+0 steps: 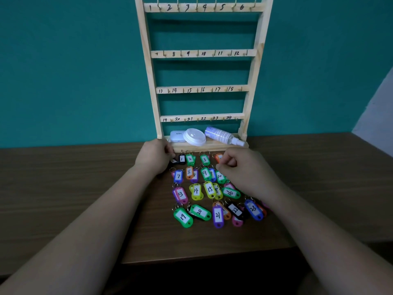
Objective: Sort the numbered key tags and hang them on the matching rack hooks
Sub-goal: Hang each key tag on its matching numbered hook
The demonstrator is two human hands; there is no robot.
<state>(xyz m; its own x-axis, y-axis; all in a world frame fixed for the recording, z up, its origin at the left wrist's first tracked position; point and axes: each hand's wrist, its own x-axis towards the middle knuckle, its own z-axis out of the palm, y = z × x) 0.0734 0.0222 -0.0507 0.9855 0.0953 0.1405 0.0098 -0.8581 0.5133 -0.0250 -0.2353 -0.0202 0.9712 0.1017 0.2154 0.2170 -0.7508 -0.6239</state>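
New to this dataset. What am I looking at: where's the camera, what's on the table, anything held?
No robot: a person's bare hands, filmed by one camera worn on the head. The left hand and right hand reach over coloured numbered key tags laid in rows on a brown table. Behind stands a wooden rack with numbered hooks, all bare. Its base shelf holds a white case, a round lid and a spray bottle. Both hands curl at the top row; I cannot tell what either grips.
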